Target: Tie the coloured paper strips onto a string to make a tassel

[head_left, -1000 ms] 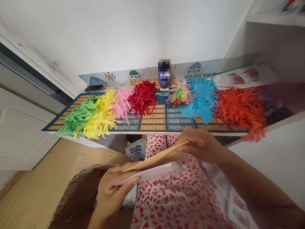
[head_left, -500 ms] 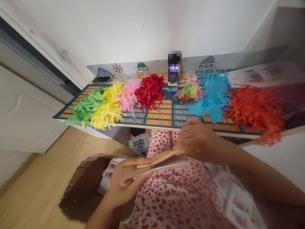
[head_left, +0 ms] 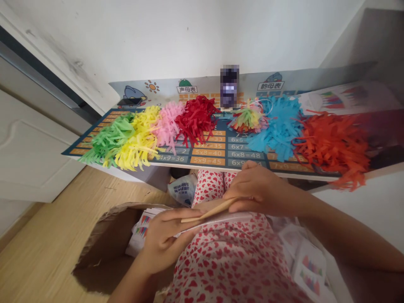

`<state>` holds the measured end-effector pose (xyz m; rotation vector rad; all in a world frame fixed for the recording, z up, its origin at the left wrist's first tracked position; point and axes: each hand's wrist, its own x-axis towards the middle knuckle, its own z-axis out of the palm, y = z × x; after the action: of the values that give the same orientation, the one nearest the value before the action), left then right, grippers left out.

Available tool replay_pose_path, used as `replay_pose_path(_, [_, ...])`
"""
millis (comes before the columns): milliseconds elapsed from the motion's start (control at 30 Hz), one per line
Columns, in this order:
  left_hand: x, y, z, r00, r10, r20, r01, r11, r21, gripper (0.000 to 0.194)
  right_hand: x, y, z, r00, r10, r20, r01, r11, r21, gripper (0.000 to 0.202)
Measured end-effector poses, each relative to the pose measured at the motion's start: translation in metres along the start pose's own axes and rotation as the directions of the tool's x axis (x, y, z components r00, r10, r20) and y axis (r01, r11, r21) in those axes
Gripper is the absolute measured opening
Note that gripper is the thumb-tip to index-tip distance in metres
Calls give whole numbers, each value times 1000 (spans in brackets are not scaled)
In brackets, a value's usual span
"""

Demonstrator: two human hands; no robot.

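Observation:
Above my lap I hold a flat, thin packet (head_left: 225, 218) with a white lower edge and a tan strip (head_left: 217, 208) along its top. My left hand (head_left: 166, 237) is closed on its left end, thumb below and fingers above. My right hand (head_left: 252, 187) has its fingers curled round the strip at the right end, near the table edge. Whether the tan strip is a folded flap or a separate piece, I cannot tell. Part of the packet is hidden by my fingers.
Across the table (head_left: 208, 160) lie fringed paper bunches: green (head_left: 112, 136), yellow (head_left: 139, 145), pink (head_left: 170, 122), red (head_left: 198, 120), blue (head_left: 277, 130), orange (head_left: 334, 145) and a small multicoloured one (head_left: 249, 118). A phone (head_left: 229, 88) stands behind. A cardboard box (head_left: 94, 248) and printed packets (head_left: 311, 269) flank me.
My right hand has shifted slightly left and down along the tan strip, with its thumb now on it. My left hand keeps its hold. The whole view has moved a little.

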<state>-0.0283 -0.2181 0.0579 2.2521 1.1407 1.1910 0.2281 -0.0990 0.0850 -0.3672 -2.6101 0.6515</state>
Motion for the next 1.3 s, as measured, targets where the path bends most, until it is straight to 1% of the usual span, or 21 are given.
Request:
replay_pose_path(100, [2, 3, 0, 999, -32, -6, 32, 999, -5, 22, 1, -2, -3, 1000, -20, 19, 21, 999, -29, 27])
replay_pose_path(200, [0, 3, -1, 991, -108, -82, 113, 992, 59, 21, -2, 0, -7, 999, 27, 39, -26, 999, -34, 29])
replay_pose_path(300, [-5, 1, -5, 983, -152, -99, 160, 984, 73, 20, -9, 5, -12, 997, 69, 46, -69, 998, 0, 32])
replay_pose_path(367, [-10, -1, -9, 983, -158, -99, 164, 985, 61, 20, -14, 8, -15, 995, 98, 4, -98, 994, 46, 34])
replay_pose_path(433, [-14, -5, -13, 980, -166, -109, 173, 983, 56, 20, -19, 9, -16, 990, 124, -63, -118, 989, 91, 35])
replay_pose_path(500, [-18, -9, -16, 977, -177, -120, 184, 982, 44, 18, -21, 9, -16, 987, 139, -86, -128, 984, 127, 36])
replay_pose_path(633, [-27, -16, -19, 959, -234, -159, 232, 972, -34, 10, -21, 6, -16, 986, 164, -39, -157, 977, 143, 42])
replay_pose_path(733, [-29, -17, -20, 949, -252, -188, 248, 968, -48, 9, -23, 7, -16, 981, 191, -20, -185, 969, 161, 45])
replay_pose_path(800, [-25, -14, -21, 958, -237, -165, 234, 972, -37, 10, -25, 9, -17, 983, 183, -2, -180, 969, 167, 47])
replay_pose_path(867, [-18, -8, -20, 974, -202, -103, 200, 979, -25, 12, -26, 8, -19, 986, 165, -3, -163, 979, 123, 45])
replay_pose_path(933, [-9, -1, -17, 988, -150, -35, 150, 989, -7, 15, -26, 3, -20, 988, 149, -32, -148, 988, 32, 37])
replay_pose_path(1000, [-1, 5, -11, 995, -101, 8, 101, 995, 12, 19, -23, -6, -23, 992, 118, -41, -120, 992, -47, 28])
replay_pose_path(1067, [5, 9, -5, 997, -72, 19, 71, 997, 25, 21, -16, -16, -24, 995, 96, -2, -95, 991, -96, 24])
replay_pose_path(1167, [12, 14, 3, 998, -26, 52, 26, 1000, 7, 22, -5, -24, -22, 994, 60, 94, -50, 994, -101, 22])
replay_pose_path(1233, [16, 15, 6, 996, 13, 86, -12, 1000, -16, 25, 1, -23, -18, 987, 17, 158, 0, 995, -104, 22])
replay_pose_path(1300, [20, 16, 5, 991, 26, 135, -22, 999, -37, 28, 4, -18, -12, 981, -15, 192, 44, 988, -146, 26])
